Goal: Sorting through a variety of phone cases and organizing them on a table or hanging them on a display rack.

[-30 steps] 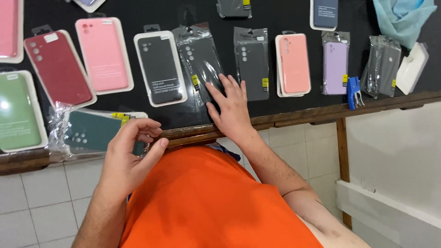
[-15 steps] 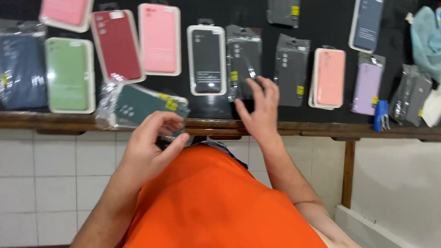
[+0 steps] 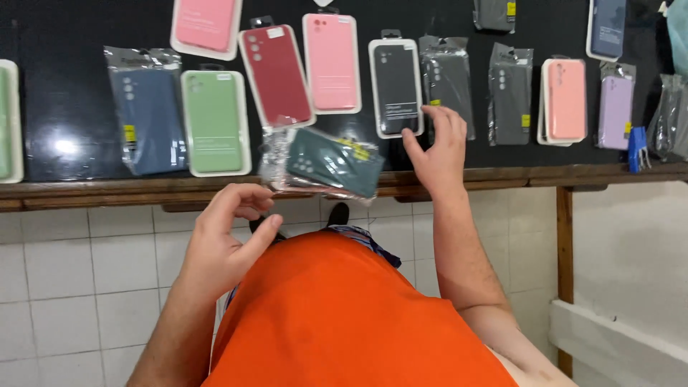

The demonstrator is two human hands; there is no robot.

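At the lower centre of the frame, on the front edge of the counter (image 3: 107,190), lies a dark green case (image 3: 326,163) in a clear bag, tilted and partly over the edge. The left hand (image 3: 229,236) is just below-left of it, fingers half curled w/ thumb near index, gripping nothing. The right hand (image 3: 433,147) is spread open at the lower end of a black case (image 3: 395,87) and a grey pack (image 3: 448,82).

Step, as I judge: handling the cases laid in rows. To lift the green case would prob. need a pinch on the slippery bag.

Hard to see: if the right fingertips touch or hover, and if more lies under the bag. Cases at the frame edges are cut off.
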